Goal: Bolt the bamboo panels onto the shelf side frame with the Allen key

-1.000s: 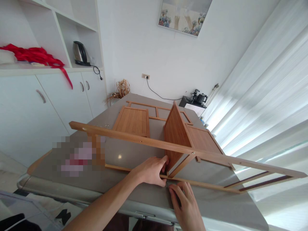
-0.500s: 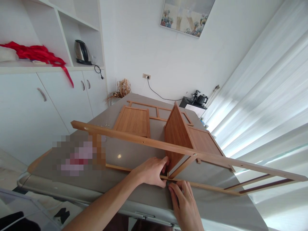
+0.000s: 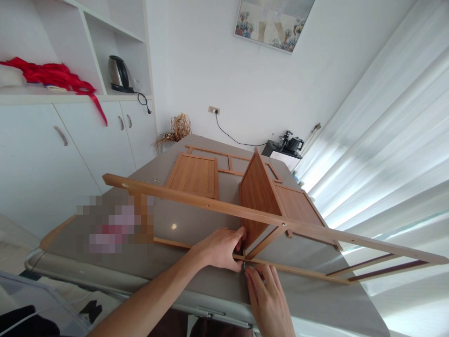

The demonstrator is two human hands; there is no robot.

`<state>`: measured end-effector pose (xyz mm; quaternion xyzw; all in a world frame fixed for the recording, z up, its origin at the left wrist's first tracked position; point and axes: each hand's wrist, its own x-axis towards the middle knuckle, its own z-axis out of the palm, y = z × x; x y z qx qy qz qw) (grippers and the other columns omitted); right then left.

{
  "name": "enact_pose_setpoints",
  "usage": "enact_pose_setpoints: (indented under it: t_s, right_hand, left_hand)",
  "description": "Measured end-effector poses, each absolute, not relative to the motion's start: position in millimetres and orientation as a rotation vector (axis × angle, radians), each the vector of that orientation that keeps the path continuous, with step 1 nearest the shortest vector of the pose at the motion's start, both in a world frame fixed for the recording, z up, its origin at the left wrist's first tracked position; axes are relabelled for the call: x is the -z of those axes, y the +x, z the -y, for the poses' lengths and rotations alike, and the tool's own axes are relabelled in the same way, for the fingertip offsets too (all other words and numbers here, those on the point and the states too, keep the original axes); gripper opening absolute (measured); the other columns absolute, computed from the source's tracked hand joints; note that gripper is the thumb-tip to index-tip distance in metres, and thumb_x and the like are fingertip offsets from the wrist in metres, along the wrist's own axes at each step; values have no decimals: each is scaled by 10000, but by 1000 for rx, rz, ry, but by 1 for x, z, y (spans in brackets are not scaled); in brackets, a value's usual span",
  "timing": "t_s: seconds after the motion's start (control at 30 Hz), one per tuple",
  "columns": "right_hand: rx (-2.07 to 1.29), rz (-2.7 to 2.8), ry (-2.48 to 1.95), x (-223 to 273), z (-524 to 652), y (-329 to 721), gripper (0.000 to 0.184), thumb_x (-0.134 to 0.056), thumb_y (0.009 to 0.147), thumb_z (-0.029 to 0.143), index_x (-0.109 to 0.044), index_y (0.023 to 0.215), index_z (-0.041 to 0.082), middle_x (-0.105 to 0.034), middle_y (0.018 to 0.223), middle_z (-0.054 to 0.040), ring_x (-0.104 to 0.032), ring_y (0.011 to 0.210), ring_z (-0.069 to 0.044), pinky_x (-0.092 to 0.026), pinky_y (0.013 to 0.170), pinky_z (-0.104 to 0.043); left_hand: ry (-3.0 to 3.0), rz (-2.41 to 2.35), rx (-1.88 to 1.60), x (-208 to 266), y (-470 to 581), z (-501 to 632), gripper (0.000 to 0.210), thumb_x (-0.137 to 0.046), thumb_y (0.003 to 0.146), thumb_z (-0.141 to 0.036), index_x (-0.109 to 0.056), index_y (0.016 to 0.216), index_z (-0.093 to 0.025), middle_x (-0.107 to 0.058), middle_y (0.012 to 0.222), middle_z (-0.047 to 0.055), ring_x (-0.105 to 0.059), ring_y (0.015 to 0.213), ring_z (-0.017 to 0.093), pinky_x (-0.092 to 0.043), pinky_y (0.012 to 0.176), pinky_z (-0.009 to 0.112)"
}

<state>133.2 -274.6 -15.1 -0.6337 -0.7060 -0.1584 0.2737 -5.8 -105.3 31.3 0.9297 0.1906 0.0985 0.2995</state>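
A ladder-like wooden side frame (image 3: 182, 198) stands on its long edge across the table. A wooden shelf panel (image 3: 261, 187) stands upright against it, running away from me. At the joint by the lower rail, my left hand (image 3: 219, 250) is closed around the rail and the panel's near edge. Just right of it, my right hand (image 3: 268, 288) has thumb and fingers pinched at a small, dark metal screw (image 3: 244, 266) at the lower rail. The screw is partly hidden by the fingers. Another screw head (image 3: 284, 224) shows in the upper rail.
More wooden panels (image 3: 194, 175) (image 3: 300, 206) and a second frame (image 3: 229, 161) lie on the grey table (image 3: 206, 285). Small hardware (image 3: 154, 181) lies near the left edge. A kettle (image 3: 121, 74) stands on a shelf at left; a curtain (image 3: 396, 140) hangs at right.
Both hands stay at the same joint. The right fingers have shifted very slightly at the screw, and a bit more of it shows. The wooden parts have not moved.
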Motion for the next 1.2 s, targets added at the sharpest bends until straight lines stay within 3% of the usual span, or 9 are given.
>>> enact_pose_setpoints:
  t_s: [0.87, 1.2]
  right_hand:
    - [440, 1870, -1700, 13, 273, 130, 203, -424, 1024, 163, -617, 1056, 219, -557, 868, -54, -564, 793, -188, -502, 661, -307]
    - [488, 1899, -1786, 10, 271, 129, 193, -440, 1018, 178, -621, 1070, 222, -608, 993, -80, -567, 869, -223, -487, 747, -375]
  left_hand:
    - [2467, -512, -223, -36, -7, 106, 450, -723, 654, -358, -470, 1008, -241, -710, 925, 14, -690, 852, 263, -467, 712, 315]
    - [2472, -506, -222, -36, -6, 106, 472, -748, 639, -365, -456, 987, -239, -707, 909, 9, -687, 817, 257, -456, 677, 305]
